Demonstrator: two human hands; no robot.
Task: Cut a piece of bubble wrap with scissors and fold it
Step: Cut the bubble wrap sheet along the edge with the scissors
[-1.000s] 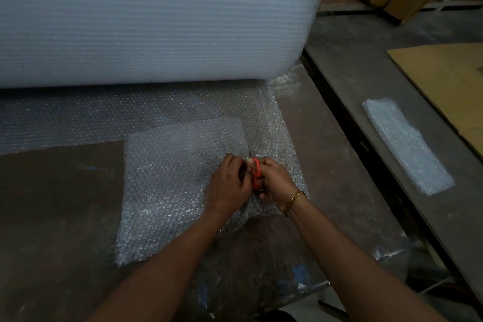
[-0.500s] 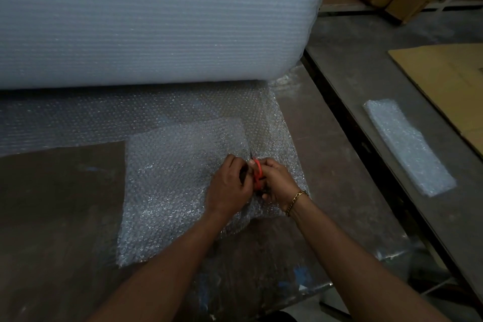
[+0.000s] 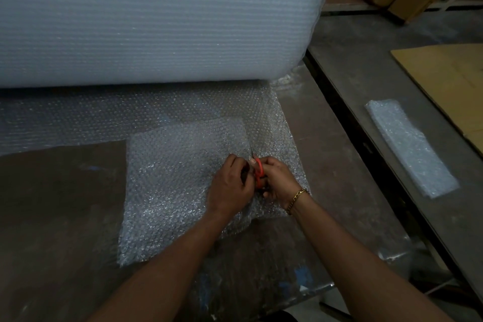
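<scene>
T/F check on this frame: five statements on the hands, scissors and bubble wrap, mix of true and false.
1. The right hand grips orange-handled scissors. True.
2. The bracelet is on the left wrist. False: it is on the right wrist.
3. The big roll stands on its end. False: it lies on its side, at the far edge of the unrolled sheet.
4. A separate strip of bubble wrap lies on the side table to the right. True.
5. The left hand is off the sheet. False: it is on the sheet, right next to the scissors.
</scene>
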